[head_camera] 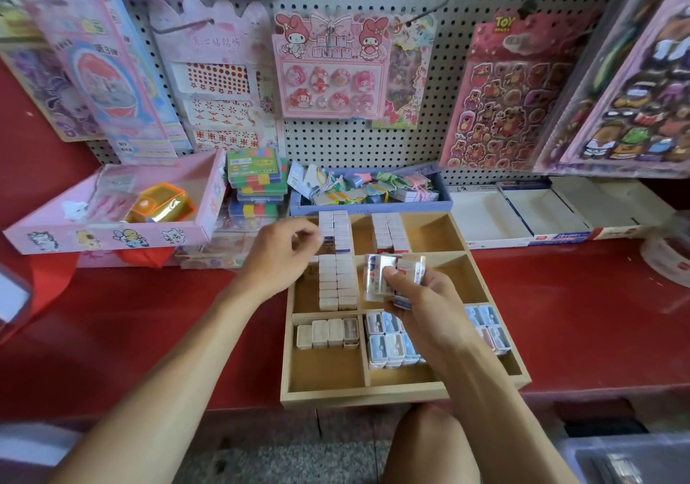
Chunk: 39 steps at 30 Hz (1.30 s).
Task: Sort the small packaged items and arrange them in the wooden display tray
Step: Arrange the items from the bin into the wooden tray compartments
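A wooden display tray (pixel 358 394) with several compartments sits on the red shelf. Rows of small white packaged erasers (pixel 338 278) fill its upper left compartments, and a shorter row (pixel 390 231) stands in the upper middle one. My left hand (pixel 283 255) hovers at the left rows with fingers curled, pinching what looks like one small white pack at the stack. My right hand (pixel 418 300) grips a bundle of wrapped packs (pixel 388 274) above the tray's centre. Blue and pink sharpeners (pixel 392 341) and a few white boxes (pixel 326 332) fill the lower compartments.
A pink box (pixel 112 229) with an orange case stands at left. A blue tray (pixel 369 205) of clips lies behind the wooden tray, with white cardboard boxes (pixel 522 218) to the right. Sticker sheets hang on the pegboard (pixel 336 143). A tape roll (pixel 668 255) lies far right.
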### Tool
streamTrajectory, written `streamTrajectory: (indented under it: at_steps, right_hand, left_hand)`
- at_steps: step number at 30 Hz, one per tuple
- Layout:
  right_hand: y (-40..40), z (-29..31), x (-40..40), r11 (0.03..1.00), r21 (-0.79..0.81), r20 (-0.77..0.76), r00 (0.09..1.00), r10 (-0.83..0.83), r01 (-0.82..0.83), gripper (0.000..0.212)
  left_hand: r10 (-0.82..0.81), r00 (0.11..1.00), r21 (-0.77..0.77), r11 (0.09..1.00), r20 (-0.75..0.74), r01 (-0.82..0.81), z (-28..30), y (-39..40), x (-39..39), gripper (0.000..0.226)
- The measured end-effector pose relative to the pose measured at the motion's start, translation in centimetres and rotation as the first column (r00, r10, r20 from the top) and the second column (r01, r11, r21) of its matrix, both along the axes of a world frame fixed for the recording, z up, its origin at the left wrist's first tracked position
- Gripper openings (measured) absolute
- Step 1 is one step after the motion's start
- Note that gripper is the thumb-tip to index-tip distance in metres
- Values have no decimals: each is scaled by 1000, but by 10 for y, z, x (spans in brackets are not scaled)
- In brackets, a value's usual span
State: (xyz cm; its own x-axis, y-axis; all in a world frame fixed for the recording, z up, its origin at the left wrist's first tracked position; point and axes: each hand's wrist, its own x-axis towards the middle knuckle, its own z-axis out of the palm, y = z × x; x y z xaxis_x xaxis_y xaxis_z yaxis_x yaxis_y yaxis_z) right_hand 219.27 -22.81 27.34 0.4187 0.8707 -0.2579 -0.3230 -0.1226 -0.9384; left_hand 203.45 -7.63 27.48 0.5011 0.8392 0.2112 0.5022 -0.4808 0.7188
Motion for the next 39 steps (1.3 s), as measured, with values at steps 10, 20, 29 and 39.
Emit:
streamTrajectory:
  at_steps: [10, 20, 29, 39]
  right_hand:
    - [24, 8, 0, 999, 25, 69, 997, -36, 35, 14]
    - [20, -9, 23, 985, -61, -21, 986, -164, 162, 24]
    - [17, -12, 31, 990, -49, -59, 989, -136, 133, 31]
    - [11, -6, 31, 995, 16, 3, 995, -97, 97, 16]
  left_hand:
    - [-228, 951, -364, 884, 211, 293, 33, -6, 16, 29]
    - [-68, 984, -86, 995, -162, 55, 12, 43, 26, 22]
    - [-53, 968, -50, 998, -247, 42, -11, 53, 37, 21]
    - [-77, 963, 33, 996, -258, 88, -22, 55, 40, 24]
